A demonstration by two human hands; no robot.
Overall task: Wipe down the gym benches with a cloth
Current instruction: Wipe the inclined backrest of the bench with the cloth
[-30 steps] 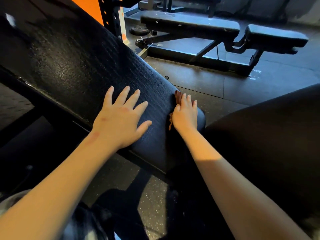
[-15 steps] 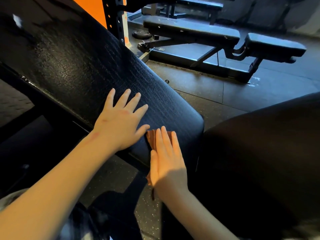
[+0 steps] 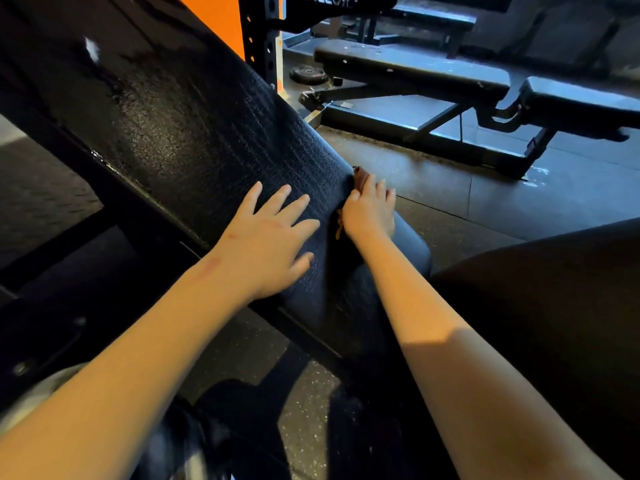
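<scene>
A black textured bench pad (image 3: 194, 133) slopes down from the upper left to its rounded lower end at the centre. My left hand (image 3: 268, 244) lies flat on the pad with fingers spread. My right hand (image 3: 369, 211) presses a brown cloth (image 3: 360, 176) against the pad's far right edge, fingers laid over it. Only a corner of the cloth above the fingertips and a small fold below the hand show.
A second black pad (image 3: 554, 306) fills the right side. Another flat bench (image 3: 450, 77) stands on the rubber floor (image 3: 450, 202) beyond. An orange and black rack upright (image 3: 256, 36) rises at the top, with a weight plate (image 3: 308, 74) beside it.
My right hand slid the cloth from the pad's near lower end back up to its far right edge. My left hand has stayed flat in place.
</scene>
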